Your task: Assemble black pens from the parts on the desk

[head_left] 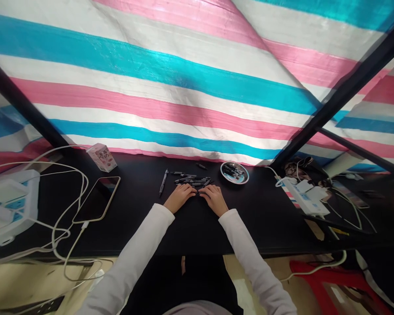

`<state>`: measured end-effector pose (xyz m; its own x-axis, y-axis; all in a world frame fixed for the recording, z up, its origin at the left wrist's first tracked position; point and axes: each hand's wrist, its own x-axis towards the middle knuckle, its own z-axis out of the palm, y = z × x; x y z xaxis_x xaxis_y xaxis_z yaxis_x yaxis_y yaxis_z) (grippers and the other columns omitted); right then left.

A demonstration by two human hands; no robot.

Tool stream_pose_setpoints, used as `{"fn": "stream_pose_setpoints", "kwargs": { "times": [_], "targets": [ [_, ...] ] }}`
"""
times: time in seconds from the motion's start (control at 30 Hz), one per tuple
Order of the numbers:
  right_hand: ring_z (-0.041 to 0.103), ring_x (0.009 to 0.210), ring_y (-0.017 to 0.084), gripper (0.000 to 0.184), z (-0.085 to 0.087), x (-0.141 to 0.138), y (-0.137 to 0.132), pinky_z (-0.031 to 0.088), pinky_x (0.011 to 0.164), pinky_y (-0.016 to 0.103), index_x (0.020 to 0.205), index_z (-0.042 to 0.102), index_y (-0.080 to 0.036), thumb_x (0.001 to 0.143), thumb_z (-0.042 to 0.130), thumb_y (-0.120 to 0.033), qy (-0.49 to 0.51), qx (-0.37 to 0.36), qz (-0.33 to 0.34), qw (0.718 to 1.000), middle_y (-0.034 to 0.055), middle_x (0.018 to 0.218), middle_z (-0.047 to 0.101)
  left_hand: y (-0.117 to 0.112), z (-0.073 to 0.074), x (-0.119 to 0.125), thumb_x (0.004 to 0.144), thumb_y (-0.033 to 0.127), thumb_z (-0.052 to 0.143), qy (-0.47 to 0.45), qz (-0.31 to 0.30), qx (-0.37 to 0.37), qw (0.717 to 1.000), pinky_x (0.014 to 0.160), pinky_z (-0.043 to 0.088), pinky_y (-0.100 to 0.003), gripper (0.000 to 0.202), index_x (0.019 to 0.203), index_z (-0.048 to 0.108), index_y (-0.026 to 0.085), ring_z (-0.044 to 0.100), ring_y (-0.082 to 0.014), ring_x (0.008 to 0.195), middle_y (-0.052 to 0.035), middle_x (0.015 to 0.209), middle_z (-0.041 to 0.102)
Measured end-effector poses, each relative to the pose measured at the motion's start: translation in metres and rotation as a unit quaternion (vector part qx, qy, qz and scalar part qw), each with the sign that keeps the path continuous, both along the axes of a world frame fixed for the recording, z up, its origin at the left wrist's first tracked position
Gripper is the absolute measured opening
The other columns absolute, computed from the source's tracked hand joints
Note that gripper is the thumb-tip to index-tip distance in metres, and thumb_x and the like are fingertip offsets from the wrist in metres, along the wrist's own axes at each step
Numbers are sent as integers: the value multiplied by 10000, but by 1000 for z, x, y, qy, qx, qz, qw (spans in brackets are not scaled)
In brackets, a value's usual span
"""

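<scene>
On the black table, my left hand (180, 197) and my right hand (214, 199) face each other with their fingertips close together. The fingers of both are curled inward. A small dark piece shows in the narrow gap between them, but what each hand pinches is too small to make out. Just beyond my fingers lies a loose pile of grey and black pens (192, 179), some perhaps only pen parts. A single grey pen (163, 183) lies apart on the left. Behind the pile is a short dark pen piece (202, 166). A round white bowl (222, 174) right of the pile holds several dark pen pieces.
A phone (97, 199) on a charging cable, a small pink box (102, 157) and a white power strip (29, 210) occupy the left side. Another power strip (304, 197) with plugs and cables is at right. Striped sheeting (170, 105) hangs behind the table.
</scene>
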<state>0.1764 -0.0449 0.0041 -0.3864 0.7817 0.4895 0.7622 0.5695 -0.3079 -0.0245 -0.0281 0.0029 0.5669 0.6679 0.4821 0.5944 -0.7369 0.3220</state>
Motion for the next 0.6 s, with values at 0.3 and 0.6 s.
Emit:
{"fn": "stream_pose_setpoints", "kwargs": {
  "times": [0.3, 0.6],
  "targets": [
    [552, 782, 163, 156, -3, 2, 5, 387, 749, 318, 949, 674, -277, 832, 575, -306, 90, -51, 3, 995, 6, 801, 657, -1, 4, 1, 943, 311, 385, -20, -1, 26, 999, 783, 394, -311, 252, 1004, 602, 198, 552, -159, 839, -33, 890, 606],
    [541, 684, 148, 241, 0, 1, 2, 384, 704, 272, 927, 629, -234, 921, 389, -250, 88, -60, 2, 994, -7, 630, 604, -3, -2, 4, 937, 305, 395, -62, -20, 0, 998, 776, 475, -281, 273, 1144, 556, 226, 568, -141, 823, -32, 895, 528]
  ]
}}
